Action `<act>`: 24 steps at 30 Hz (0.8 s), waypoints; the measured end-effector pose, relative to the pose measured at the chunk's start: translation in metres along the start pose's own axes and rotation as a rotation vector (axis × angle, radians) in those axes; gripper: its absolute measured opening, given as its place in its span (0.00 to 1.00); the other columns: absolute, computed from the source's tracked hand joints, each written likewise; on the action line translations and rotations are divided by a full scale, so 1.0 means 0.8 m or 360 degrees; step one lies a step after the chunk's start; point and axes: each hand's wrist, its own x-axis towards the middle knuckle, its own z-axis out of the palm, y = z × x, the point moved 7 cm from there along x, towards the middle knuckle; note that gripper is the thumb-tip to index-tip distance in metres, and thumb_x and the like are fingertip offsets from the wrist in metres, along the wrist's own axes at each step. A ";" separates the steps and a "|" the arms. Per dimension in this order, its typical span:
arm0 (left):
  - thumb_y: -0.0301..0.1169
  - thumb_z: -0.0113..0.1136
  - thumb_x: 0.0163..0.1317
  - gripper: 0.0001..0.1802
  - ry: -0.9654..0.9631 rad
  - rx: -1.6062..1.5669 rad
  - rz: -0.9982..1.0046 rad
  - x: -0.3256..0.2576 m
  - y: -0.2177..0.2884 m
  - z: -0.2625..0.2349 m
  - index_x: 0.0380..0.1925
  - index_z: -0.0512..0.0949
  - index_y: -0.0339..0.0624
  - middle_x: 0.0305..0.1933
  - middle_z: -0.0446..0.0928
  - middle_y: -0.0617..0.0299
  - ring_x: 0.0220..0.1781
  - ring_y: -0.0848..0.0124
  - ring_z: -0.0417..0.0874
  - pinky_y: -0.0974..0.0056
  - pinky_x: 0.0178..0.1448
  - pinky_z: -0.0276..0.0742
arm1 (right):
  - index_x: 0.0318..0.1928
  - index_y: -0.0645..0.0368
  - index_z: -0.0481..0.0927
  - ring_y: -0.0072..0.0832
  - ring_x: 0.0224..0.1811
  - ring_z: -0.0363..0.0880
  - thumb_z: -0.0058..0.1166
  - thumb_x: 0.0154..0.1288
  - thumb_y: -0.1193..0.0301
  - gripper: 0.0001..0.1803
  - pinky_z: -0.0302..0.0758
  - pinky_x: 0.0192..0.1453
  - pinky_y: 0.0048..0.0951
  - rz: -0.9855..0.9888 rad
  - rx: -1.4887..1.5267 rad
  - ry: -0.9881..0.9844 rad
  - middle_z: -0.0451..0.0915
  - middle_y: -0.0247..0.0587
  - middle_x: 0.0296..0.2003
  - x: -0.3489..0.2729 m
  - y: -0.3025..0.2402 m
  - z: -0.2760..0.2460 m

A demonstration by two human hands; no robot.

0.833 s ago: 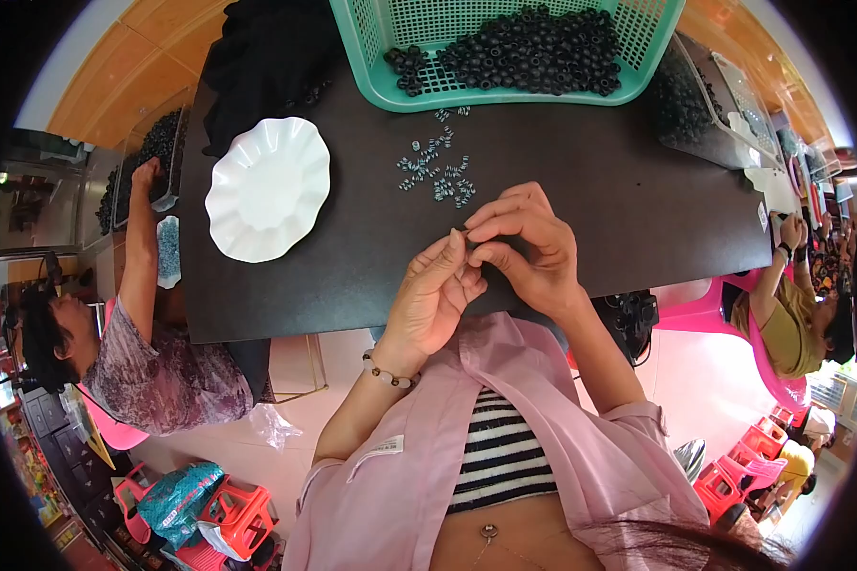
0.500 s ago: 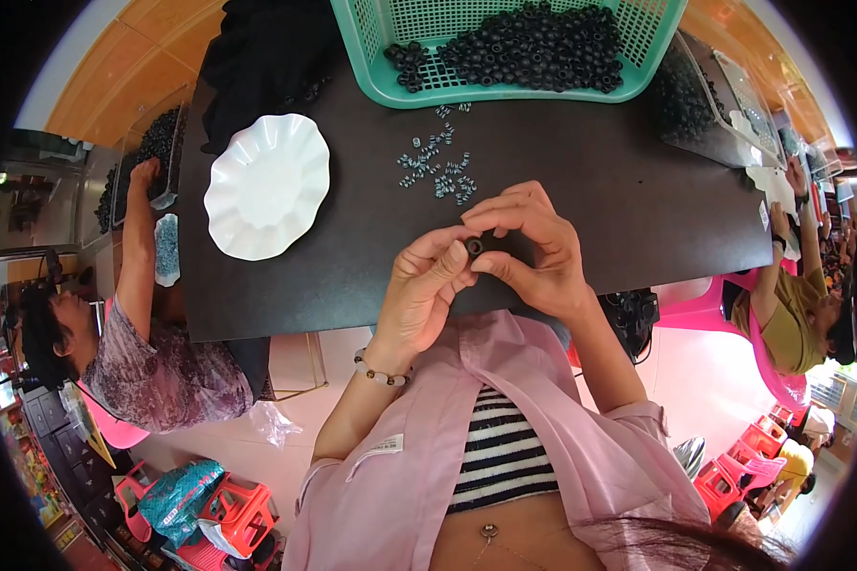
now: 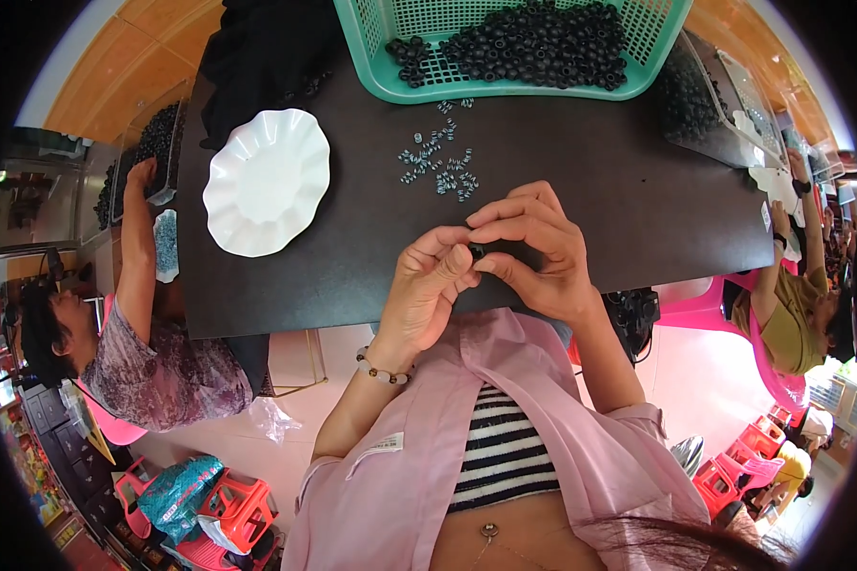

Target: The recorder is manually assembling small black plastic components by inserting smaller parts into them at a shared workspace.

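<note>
Black ring (image 3: 476,251) sits pinched between my left hand (image 3: 427,290) and right hand (image 3: 533,252), fingers pressed together above the desk (image 3: 581,171) edge, close to the small springs (image 3: 438,167) for easy reach.

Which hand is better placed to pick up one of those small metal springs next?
Probably the right hand: it sits nearer the springs than the left hand, though both pinch a small black piece.
</note>
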 end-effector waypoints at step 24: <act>0.32 0.56 0.67 0.11 0.0360 0.0459 0.0212 0.009 0.034 -0.005 0.41 0.78 0.34 0.33 0.74 0.68 0.33 0.81 0.71 0.74 0.39 0.69 | 0.44 0.60 0.84 0.21 0.35 0.70 0.65 0.55 0.73 0.14 0.70 0.42 0.23 0.0338 0.0286 0.0151 0.84 0.34 0.37 -0.012 0.049 -0.021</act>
